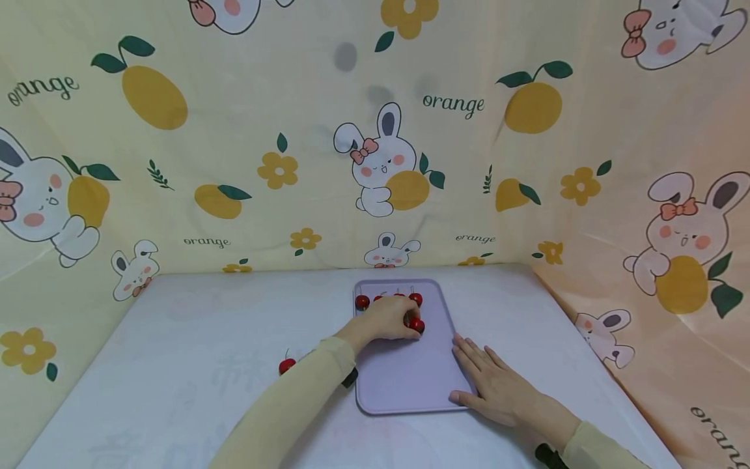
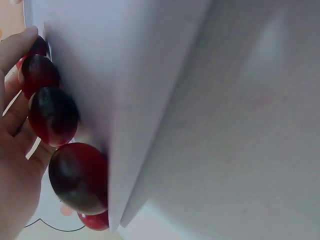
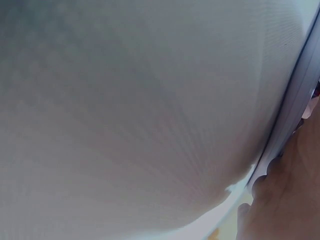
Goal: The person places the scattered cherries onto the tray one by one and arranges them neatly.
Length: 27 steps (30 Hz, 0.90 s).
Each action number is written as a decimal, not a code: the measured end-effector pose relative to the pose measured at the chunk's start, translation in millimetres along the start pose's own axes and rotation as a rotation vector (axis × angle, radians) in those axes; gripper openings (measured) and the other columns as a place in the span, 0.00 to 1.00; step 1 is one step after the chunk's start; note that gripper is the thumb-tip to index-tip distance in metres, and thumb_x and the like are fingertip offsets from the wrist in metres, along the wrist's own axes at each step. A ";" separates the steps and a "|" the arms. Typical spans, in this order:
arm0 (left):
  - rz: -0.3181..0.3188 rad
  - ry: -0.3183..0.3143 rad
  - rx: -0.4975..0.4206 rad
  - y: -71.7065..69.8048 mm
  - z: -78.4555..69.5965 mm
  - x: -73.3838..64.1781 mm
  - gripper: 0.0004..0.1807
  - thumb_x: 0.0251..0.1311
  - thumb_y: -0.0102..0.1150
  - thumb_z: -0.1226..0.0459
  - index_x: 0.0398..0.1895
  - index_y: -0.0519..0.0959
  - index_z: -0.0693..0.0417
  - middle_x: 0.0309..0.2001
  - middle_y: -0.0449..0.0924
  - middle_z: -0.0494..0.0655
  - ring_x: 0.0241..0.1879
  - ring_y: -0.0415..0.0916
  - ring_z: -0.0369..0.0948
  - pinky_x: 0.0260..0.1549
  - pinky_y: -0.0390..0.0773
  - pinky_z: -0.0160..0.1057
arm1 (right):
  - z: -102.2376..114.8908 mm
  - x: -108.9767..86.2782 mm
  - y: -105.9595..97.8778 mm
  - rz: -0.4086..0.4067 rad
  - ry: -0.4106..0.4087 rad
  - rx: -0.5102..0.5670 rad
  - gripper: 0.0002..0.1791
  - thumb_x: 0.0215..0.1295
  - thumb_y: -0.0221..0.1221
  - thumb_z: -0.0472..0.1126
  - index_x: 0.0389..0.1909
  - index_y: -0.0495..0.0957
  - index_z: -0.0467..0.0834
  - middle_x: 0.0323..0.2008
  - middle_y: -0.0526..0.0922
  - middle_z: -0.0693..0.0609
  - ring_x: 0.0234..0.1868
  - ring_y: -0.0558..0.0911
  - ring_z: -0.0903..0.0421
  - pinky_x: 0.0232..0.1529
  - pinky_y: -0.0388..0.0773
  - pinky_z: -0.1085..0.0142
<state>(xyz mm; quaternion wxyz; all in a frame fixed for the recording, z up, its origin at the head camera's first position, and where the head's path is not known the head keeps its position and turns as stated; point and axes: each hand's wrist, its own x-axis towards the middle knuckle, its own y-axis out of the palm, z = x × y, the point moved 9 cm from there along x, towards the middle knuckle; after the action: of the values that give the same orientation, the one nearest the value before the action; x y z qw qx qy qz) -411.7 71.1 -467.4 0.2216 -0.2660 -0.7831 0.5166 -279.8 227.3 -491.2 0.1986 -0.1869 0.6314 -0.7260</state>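
Note:
Over the upper part of a lilac tray [image 1: 404, 381], my left hand [image 1: 387, 318] pinches a red cherry [image 1: 416, 325] between thumb and fingers. Behind that hand, several cherries stand in a row near the tray's far rim, one at the left end [image 1: 362, 302] and one at the right [image 1: 415, 299]; the hand partly hides those between. In the left wrist view, cherries [image 2: 53, 116] line up beside the left hand [image 2: 17, 160]. My right hand [image 1: 498, 384] rests with extended fingers along the tray's right edge, also seen against the tray rim [image 3: 295, 100] in the right wrist view.
Another cherry [image 1: 287, 365] with a stem lies on the white table [image 1: 193, 365] left of the tray, close to my left sleeve [image 1: 293, 404]. A patterned cloth [image 1: 316, 78] hangs behind the table and along both sides.

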 end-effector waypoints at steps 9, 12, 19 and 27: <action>0.001 -0.007 -0.016 -0.9 -0.3 -3.3 0.20 0.57 0.76 0.47 0.49 0.85 0.43 0.35 0.80 0.31 0.36 0.75 0.31 0.37 0.76 0.30 | -0.4 0.4 0.7 0.017 0.007 0.008 0.51 0.73 0.50 0.71 0.79 0.58 0.34 0.82 0.52 0.40 0.80 0.56 0.38 0.76 0.53 0.38; -0.006 0.000 -0.009 -2.1 -0.8 -3.8 0.20 0.57 0.76 0.47 0.49 0.85 0.43 0.36 0.80 0.31 0.36 0.75 0.31 0.37 0.76 0.30 | -0.5 0.5 0.7 0.015 0.008 0.004 0.51 0.73 0.50 0.71 0.79 0.58 0.34 0.82 0.52 0.40 0.80 0.56 0.39 0.76 0.53 0.38; -0.002 0.011 0.016 -0.4 -1.2 -1.7 0.20 0.58 0.75 0.46 0.49 0.85 0.42 0.37 0.80 0.31 0.38 0.75 0.31 0.38 0.75 0.30 | 0.0 0.4 0.3 0.004 0.003 0.000 0.51 0.73 0.50 0.71 0.79 0.59 0.34 0.82 0.53 0.40 0.80 0.56 0.39 0.76 0.53 0.38; -0.010 0.014 0.025 -2.6 -3.1 -1.5 0.21 0.59 0.75 0.46 0.51 0.85 0.42 0.40 0.81 0.32 0.40 0.76 0.31 0.40 0.76 0.32 | -0.9 0.8 0.6 0.013 0.006 0.002 0.51 0.73 0.50 0.72 0.79 0.58 0.34 0.82 0.52 0.40 0.80 0.56 0.39 0.76 0.53 0.38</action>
<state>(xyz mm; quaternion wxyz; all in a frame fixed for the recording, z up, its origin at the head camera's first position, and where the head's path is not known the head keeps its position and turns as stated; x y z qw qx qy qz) -409.1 71.5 -463.9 0.2331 -0.2629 -0.7763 0.5233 -280.9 227.6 -491.9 0.2016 -0.1804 0.6326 -0.7257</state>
